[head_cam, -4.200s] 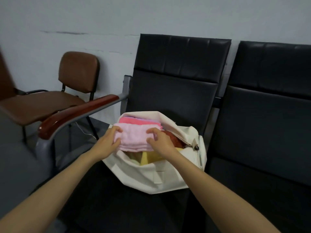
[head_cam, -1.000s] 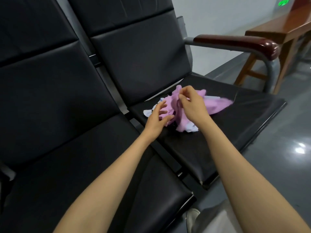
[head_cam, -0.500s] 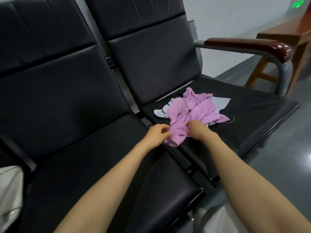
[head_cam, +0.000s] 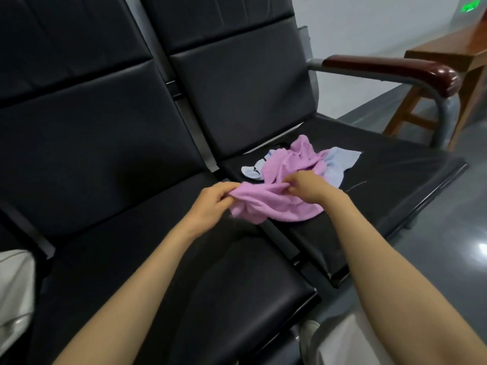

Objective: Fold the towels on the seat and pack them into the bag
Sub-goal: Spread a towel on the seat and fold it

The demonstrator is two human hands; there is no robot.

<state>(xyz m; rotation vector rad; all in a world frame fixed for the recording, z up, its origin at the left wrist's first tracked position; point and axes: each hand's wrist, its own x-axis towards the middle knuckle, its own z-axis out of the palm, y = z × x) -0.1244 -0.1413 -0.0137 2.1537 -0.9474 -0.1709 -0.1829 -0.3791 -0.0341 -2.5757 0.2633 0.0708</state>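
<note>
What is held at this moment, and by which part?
The purple towel, by one bunched edge: the left hand pinches its left end, the right hand a spot further right.

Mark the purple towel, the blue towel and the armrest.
purple towel [head_cam: 279, 206], head view, on its spread near part.
blue towel [head_cam: 341, 159], head view, on its right flap.
armrest [head_cam: 390, 67], head view, on the middle of its wooden top.
</note>
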